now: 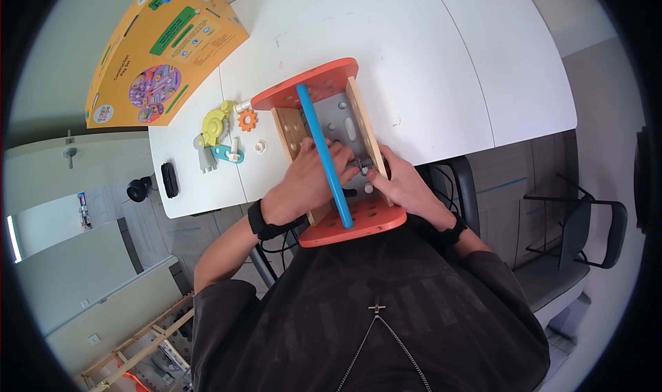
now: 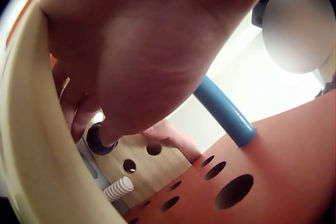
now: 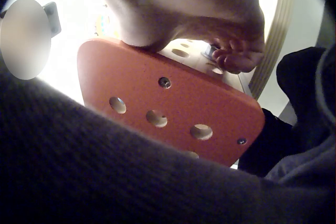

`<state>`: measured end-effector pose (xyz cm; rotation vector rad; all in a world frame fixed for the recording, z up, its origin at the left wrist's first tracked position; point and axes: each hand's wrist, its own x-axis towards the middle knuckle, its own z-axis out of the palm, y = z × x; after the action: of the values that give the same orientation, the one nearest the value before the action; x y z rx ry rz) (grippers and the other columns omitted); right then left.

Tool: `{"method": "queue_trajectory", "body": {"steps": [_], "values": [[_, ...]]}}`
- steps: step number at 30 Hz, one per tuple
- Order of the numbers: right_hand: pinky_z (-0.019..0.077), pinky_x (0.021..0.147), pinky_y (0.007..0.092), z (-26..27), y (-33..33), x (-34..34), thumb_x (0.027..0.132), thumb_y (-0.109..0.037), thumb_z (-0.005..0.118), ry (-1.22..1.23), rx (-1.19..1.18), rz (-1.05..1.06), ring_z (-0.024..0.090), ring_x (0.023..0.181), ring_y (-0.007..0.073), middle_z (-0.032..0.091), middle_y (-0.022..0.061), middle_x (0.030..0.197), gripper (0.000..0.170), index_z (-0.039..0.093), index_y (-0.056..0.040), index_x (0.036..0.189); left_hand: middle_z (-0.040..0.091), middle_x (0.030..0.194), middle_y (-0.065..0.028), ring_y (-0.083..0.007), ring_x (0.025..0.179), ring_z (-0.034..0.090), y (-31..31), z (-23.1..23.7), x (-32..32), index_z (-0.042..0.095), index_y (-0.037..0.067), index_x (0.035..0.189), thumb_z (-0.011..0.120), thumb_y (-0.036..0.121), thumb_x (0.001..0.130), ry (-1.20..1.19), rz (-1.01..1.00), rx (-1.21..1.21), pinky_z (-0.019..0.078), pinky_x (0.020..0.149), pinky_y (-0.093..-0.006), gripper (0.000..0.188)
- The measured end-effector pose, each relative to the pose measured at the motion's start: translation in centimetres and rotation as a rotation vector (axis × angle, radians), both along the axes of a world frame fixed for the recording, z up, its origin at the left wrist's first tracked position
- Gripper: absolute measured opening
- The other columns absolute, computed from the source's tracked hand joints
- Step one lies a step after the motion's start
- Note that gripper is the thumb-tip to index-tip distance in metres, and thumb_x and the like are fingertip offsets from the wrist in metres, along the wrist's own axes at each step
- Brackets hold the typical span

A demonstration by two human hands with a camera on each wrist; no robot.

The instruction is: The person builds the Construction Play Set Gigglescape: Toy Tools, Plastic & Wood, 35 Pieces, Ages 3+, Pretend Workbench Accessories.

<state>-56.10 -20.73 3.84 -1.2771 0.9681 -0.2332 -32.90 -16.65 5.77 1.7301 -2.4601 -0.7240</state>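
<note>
A toy toolbox [image 1: 324, 233] with orange end boards, wooden sides and a grey base lies before the torso. Its blue rod handle [image 1: 323, 151] runs between the ends. My left hand [image 1: 307, 178] reaches beneath the rod into the box. Its thumb and fingers pinch a dark grey round piece [image 2: 98, 139] beside the holed side panel [image 2: 140, 157]. My right hand [image 1: 408, 186] grips that panel, thumb on the inner side and fingers outside. Near those curled fingers, a blue-grey piece [image 3: 210, 51] shows at the panel. A white threaded screw [image 2: 119, 188] stands inside the box.
Left of the toolbox on the white table [image 1: 414, 40] lie an orange gear [image 1: 247, 120], a yellow-green toy piece [image 1: 216, 124], a teal piece [image 1: 227, 154] and a white ring [image 1: 260, 146]. A yellow box [image 1: 165, 54] stands behind them. A black case [image 1: 169, 179] lies near the left edge.
</note>
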Motion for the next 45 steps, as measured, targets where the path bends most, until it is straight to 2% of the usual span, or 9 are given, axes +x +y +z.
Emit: {"method": "queue_trajectory", "body": {"steps": [5,14,26,29,32,35,38,41,45], "values": [[0.0544,0.058,0.0357,0.1,0.0,0.0,0.099,-0.022,0.066,0.005,-0.003,0.004,0.067,0.057,0.0208,0.076,0.0175,0.086,0.075,0.038,0.009,0.161,0.069,0.107,-0.0084,-0.0297,0.106,0.063,0.4,-0.4,-0.2,0.067,0.007,0.115,0.069,0.032,0.103,-0.063,-0.05,-0.045,0.0448,0.1,-0.0483,0.027],[0.0542,0.058,0.0359,0.2,-0.1,0.0,0.099,-0.022,0.066,0.008,-0.01,0.012,0.067,0.057,0.0212,0.076,0.0185,0.087,0.075,0.038,0.0094,0.161,0.068,0.098,-0.0102,-0.0305,0.097,0.064,-0.2,0.1,-0.1,0.066,0.006,0.115,0.066,0.027,0.106,0.064,0.004,0.01,0.0497,0.089,-0.0457,0.022],[0.0541,0.057,0.0358,-0.3,0.0,-0.1,0.099,-0.025,0.066,0.0,-0.008,0.009,0.067,0.056,0.0214,0.076,0.0176,0.087,0.077,0.037,0.0096,0.161,0.068,0.107,-0.0167,-0.0358,0.107,0.065,-0.2,-0.1,-0.2,0.064,0.001,0.121,0.07,0.03,0.103,0.042,-0.021,0.098,0.0534,0.091,-0.0487,0.035],[0.0541,0.057,0.0357,-0.3,0.0,-0.1,0.099,-0.025,0.066,-0.002,-0.006,0.01,0.067,0.056,0.021,0.076,0.0175,0.087,0.076,0.037,0.0092,0.161,0.069,0.105,-0.0176,-0.0373,0.101,0.067,-0.1,0.4,-0.2,0.063,0.001,0.123,0.067,0.028,0.106,0.169,0.059,0.143,0.0541,0.088,-0.0492,0.032],[0.0539,0.057,0.0355,-0.2,0.0,-0.1,0.1,-0.025,0.066,-0.004,-0.001,0.009,0.067,0.056,0.0202,0.076,0.0175,0.088,0.076,0.037,0.009,0.161,0.07,0.1,-0.0188,-0.0391,0.095,0.069,-0.9,2.1,-0.6,0.062,0.002,0.123,0.062,0.026,0.11,0.199,0.168,0.298,0.0548,0.084,-0.0503,0.027],[0.0537,0.057,0.0353,-0.4,0.0,-0.1,0.1,-0.025,0.066,-0.015,0.003,0.003,0.066,0.056,0.0193,0.076,0.0169,0.087,0.076,0.037,0.0089,0.162,0.071,0.098,-0.0205,-0.0404,0.091,0.071,-0.7,1.3,-0.8,0.061,0.003,0.122,0.059,0.025,0.111,0.238,0.186,0.246,0.0551,0.081,-0.0518,0.025],[0.0535,0.056,0.035,-0.1,-0.1,-0.1,0.1,-0.025,0.066,0.001,0.019,0.013,0.066,0.056,0.0192,0.077,0.0164,0.087,0.077,0.036,0.0089,0.162,0.07,0.097,-0.0219,-0.0411,0.094,0.071,-0.2,-0.1,-0.3,0.06,0.002,0.122,0.06,0.025,0.11,0.155,0.118,0.212,0.055,0.081,-0.0524,0.025],[0.0534,0.056,0.0347,-0.2,0.0,-0.1,0.1,-0.025,0.066,-0.009,0.013,0.011,0.066,0.056,0.0192,0.077,0.0163,0.087,0.076,0.036,0.0087,0.162,0.07,0.099,-0.0229,-0.0425,0.094,0.07,0.0,-1.3,0.2,0.058,0.002,0.123,0.061,0.025,0.11,0.194,0.013,0.12,0.0548,0.082,-0.0524,0.026],[0.0536,0.056,0.0345,-0.4,0.0,-0.1,0.1,-0.025,0.066,-0.004,0.007,0.011,0.066,0.056,0.0192,0.077,0.0163,0.087,0.076,0.036,0.0082,0.162,0.071,0.101,-0.0236,-0.0436,0.096,0.07,-0.5,0.9,-0.4,0.057,0.003,0.126,0.061,0.026,0.11,0.195,0.109,0.269,0.0548,0.082,-0.0523,0.029]]}}
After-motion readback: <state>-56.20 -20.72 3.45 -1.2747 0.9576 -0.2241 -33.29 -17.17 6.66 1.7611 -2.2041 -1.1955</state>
